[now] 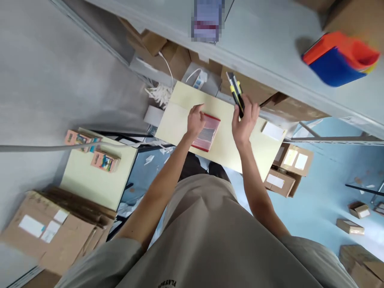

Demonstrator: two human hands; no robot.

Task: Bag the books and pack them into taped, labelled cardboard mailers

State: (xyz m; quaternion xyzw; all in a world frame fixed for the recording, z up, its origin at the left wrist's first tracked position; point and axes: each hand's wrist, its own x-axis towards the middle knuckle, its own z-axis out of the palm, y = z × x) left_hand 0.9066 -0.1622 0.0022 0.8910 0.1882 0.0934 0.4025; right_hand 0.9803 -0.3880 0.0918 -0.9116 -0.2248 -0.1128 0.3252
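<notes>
My right hand [246, 122] is wrapped round a black and yellow box cutter [236, 91], raised over the right part of the cream table [225, 155]. The cutter's tip points up and away from me. On the table lies a flat, clear packet [206, 135] with red top and bottom edges and greyish contents. My left hand [196, 121] is over the packet's upper left corner, with a gap between thumb and forefinger. Its other fingers are bent and partly hidden, and I cannot tell whether they touch the packet.
A grey shelf [270, 52] overhangs the table's far side, bearing a red and blue holder [336, 60]. A power strip [200, 80] stands behind the table. Cardboard boxes [280, 182] sit at the right; a side table [90, 184] with colourful packs [104, 161] is at left.
</notes>
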